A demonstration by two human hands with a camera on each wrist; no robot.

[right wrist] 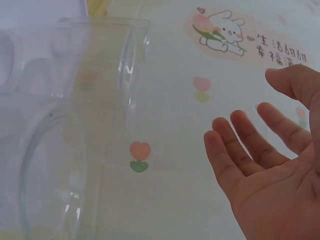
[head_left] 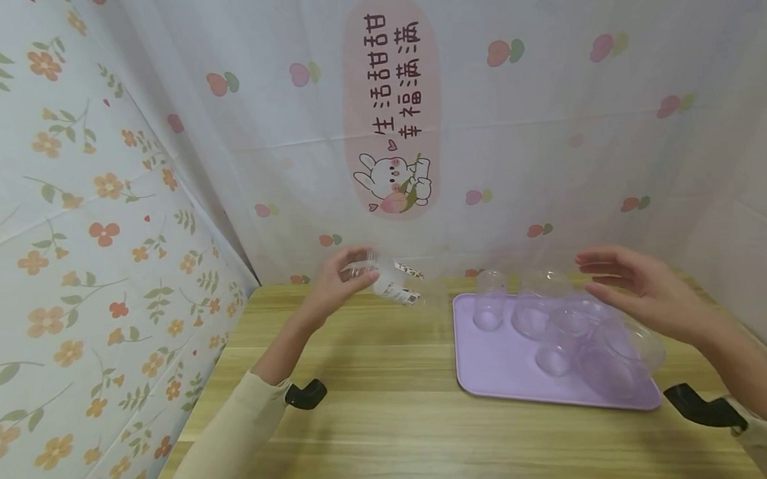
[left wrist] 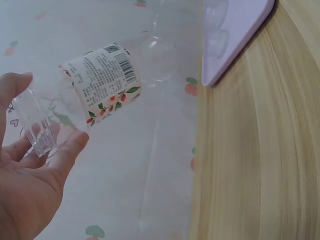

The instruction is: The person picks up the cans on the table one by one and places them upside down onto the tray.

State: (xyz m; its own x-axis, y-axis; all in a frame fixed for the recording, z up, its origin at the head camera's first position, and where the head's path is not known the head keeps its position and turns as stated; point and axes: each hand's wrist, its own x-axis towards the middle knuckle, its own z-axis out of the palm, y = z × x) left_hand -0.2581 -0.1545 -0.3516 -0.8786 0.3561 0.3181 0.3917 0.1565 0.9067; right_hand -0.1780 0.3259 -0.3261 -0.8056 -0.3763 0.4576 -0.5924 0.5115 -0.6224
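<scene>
Tilted in the air left of the tray is a clear jar (left wrist: 105,82) with a printed label. My left hand (head_left: 342,280) grips it by its ribbed clear end, thumb on one side and fingers on the other. Blur hides the jar's far end in the head view. My right hand (head_left: 645,294) hovers over the back right of the purple tray (head_left: 489,370), fingers spread and slightly bent, holding nothing. Nearest to that hand is a large clear bowl-like vessel (right wrist: 55,165); a gap separates them in the right wrist view.
Several clear vessels crowd the tray, among them a tall cup (head_left: 489,303) at its back left and a small one (head_left: 554,360) near the middle. Underneath is a wood-grain table (head_left: 377,409). A printed curtain (head_left: 279,165) hangs behind.
</scene>
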